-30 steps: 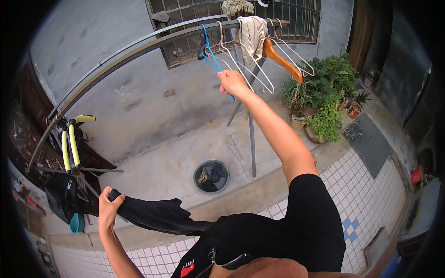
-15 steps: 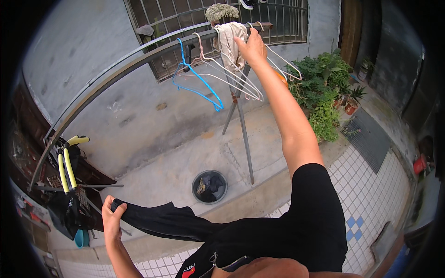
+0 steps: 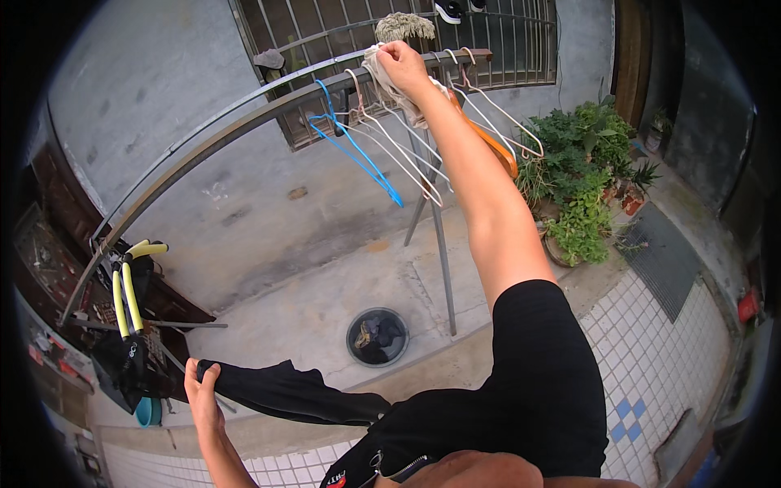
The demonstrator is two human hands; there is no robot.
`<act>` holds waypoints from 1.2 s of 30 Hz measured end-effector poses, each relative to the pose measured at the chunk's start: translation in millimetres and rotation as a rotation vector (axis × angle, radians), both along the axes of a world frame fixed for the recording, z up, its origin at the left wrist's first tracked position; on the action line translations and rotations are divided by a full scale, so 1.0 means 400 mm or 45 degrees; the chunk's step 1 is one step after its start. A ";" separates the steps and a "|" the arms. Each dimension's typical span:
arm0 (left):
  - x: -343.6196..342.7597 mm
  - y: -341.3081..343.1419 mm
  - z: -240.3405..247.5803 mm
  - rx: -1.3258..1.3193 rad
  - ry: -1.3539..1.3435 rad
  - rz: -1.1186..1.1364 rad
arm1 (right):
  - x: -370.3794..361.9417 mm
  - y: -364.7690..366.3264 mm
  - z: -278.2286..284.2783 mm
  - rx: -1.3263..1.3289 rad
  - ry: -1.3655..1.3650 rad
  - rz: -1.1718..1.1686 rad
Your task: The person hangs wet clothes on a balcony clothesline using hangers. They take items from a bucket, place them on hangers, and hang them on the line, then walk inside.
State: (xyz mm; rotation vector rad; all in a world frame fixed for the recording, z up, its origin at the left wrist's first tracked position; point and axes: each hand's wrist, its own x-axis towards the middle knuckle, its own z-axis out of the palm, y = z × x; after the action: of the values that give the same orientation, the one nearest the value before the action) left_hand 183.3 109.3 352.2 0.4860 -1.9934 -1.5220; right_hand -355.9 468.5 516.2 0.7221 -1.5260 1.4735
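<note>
My left hand [image 3: 203,389] is closed at the lower left, gripping one end of a black garment [image 3: 281,390]. From there the dark cloth stretches right toward my black shirt, where I cannot tell its far edge. My raised right hand [image 3: 404,69] is closed on a beige cloth [image 3: 382,81] draped over the metal rail [image 3: 268,98]. Left of that hand, a blue hanger [image 3: 358,146] and a white hanger [image 3: 399,154] hang from the rail. To its right hang more white hangers [image 3: 508,118] and an orange hanger [image 3: 496,146], partly hidden by my forearm.
A dark basin [image 3: 351,346] of wet-looking clothes stands on the concrete floor near the rack's leg [image 3: 445,276]. Potted plants [image 3: 582,187] grow at the right. Yellow-handled black bags [image 3: 128,305] hang at the left end. A mop head [image 3: 405,28] is behind the rail, before a barred window.
My right hand has moved left from the rail beside the beige cloth onto the cloth, closing on it and bunching it. My left hand still grips the black garment. The view has shifted slightly.
</note>
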 end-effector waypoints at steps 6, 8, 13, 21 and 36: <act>0.025 -0.001 0.001 0.117 0.018 0.053 | 0.124 0.091 -0.097 0.206 -0.274 -0.196; 0.031 -0.010 -0.006 0.109 0.006 0.062 | 0.167 0.154 -0.133 0.456 -0.270 -0.827; 0.014 -0.021 -0.025 0.138 -0.002 0.027 | 0.214 0.293 -0.196 1.003 -0.774 -1.189; -0.010 -0.006 -0.029 0.004 -0.214 0.024 | 0.246 0.365 -0.234 0.848 -1.063 -0.287; 0.011 0.015 -0.045 -0.191 -0.469 -0.177 | 0.258 0.248 -0.322 1.054 -0.738 -1.008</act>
State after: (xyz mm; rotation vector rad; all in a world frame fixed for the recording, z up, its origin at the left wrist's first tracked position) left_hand 187.6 115.3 334.2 0.6114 -2.4491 -1.4280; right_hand -252.8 567.6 387.5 0.0374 -2.5203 0.4139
